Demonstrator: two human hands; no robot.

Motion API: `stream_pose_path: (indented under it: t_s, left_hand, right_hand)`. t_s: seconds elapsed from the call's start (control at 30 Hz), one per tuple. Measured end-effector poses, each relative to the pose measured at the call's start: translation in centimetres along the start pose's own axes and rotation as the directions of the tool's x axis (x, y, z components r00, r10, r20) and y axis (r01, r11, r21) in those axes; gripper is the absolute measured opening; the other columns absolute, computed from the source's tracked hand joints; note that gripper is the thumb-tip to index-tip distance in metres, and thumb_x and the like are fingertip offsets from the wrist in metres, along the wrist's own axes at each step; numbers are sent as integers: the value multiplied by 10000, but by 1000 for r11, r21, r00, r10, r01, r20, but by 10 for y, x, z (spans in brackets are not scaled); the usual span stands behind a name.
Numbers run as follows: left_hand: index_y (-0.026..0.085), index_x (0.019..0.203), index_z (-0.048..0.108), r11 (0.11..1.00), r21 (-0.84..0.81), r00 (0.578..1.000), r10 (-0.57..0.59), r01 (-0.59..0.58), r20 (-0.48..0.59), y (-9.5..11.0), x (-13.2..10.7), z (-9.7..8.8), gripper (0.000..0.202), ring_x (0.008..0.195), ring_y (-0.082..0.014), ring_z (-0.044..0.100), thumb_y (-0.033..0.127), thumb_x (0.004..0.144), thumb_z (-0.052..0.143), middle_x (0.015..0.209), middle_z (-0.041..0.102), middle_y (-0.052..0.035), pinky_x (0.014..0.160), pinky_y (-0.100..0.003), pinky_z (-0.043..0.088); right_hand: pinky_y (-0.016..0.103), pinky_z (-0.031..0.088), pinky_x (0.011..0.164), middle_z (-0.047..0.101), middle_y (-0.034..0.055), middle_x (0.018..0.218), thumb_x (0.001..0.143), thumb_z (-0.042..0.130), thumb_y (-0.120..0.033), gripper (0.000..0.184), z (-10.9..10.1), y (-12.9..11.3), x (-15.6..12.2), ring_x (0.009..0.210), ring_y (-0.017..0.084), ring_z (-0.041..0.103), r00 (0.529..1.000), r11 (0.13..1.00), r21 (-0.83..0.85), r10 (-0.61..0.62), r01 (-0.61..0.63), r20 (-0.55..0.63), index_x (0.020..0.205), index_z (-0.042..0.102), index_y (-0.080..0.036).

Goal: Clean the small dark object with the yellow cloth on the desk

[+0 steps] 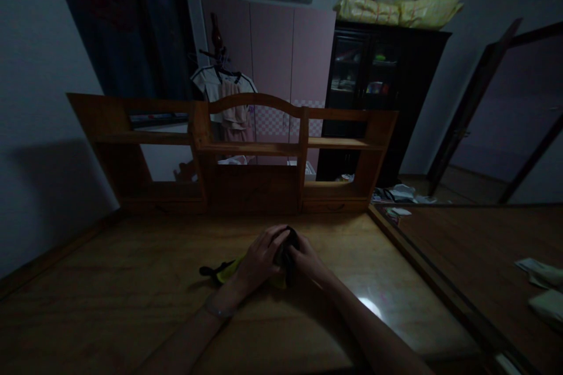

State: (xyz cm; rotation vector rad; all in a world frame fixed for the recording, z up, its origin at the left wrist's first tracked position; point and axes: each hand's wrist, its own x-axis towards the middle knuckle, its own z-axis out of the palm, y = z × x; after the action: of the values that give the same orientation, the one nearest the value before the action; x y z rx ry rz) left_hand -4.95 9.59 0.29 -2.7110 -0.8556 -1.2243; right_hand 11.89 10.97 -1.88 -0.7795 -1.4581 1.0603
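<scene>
A dark and yellow-green piece of cloth (225,271) lies bunched on the wooden surface in front of me. My left hand (261,253) is closed over its middle, fingers curled across the top. From the other side my right hand (304,258) grips a dark fold of it, thumb pressed against the material. Both hands almost meet at the dark part. To the left of my left hand, a black strap-like end sticks out. The dim light and my fingers hide most of the item, so its exact kind is unclear.
A wooden shelf unit (250,149) stands along the far edge of the wooden surface (132,299). On the right a raised wooden edge (422,269) divides it from a lower floor with pale cloths (548,290). Behind are a pink wardrobe (272,53) and a dark cabinet (413,82).
</scene>
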Motion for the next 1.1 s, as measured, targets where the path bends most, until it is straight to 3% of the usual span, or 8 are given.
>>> stream_pose_path:
  t_s: [0.4,0.57,0.7,0.87,0.97,1.1]
  left_hand:
    - [259,1413,291,994,-86,997,-76,73,-27,-1,1,3,818,1306,-272,398,25,708,633,1402,391,-106,1074,-492,400]
    - [243,1399,308,990,-102,995,-96,93,-24,3,3,1,766,1306,-263,394,30,727,608,1400,393,-105,1088,-486,383]
    - [237,1402,292,985,-140,994,-109,104,-26,1,3,2,769,1307,-279,387,121,744,674,1397,383,-121,1089,-507,373]
    - [240,1393,281,972,-197,987,-144,128,-73,-5,3,4,827,1310,-287,382,159,706,735,1393,388,-124,1082,-518,370]
    - [229,1384,288,951,-253,971,-211,178,-110,-5,3,2,814,1310,-288,384,188,708,741,1390,393,-127,1092,-519,348]
    - [217,1384,287,911,-335,951,-289,239,-107,-7,2,1,834,1295,-292,398,209,692,753,1384,392,-132,1094,-515,339]
  right_hand:
    - [326,477,790,687,22,898,729,640,-226,260,-3,-7,4,843,210,600,998,998,16,55,-55,5,980,681,-171]
    - [305,469,777,679,4,875,677,644,-180,319,-2,-6,5,825,197,592,997,993,95,71,-75,40,994,673,-176]
    - [303,457,792,677,10,908,618,624,-115,408,-2,-14,3,868,212,583,991,979,155,127,-131,38,1018,670,-185]
    - [282,457,736,666,18,894,640,592,-138,362,1,-30,-2,834,198,578,972,920,314,218,-236,91,988,681,-182]
    - [312,469,795,669,36,990,637,664,-154,413,6,-33,-2,923,220,591,962,874,401,248,-273,114,1048,659,-194]
    - [382,445,920,655,55,1111,597,784,-167,562,7,-26,-2,1051,248,583,957,873,392,261,-291,130,1131,613,-209]
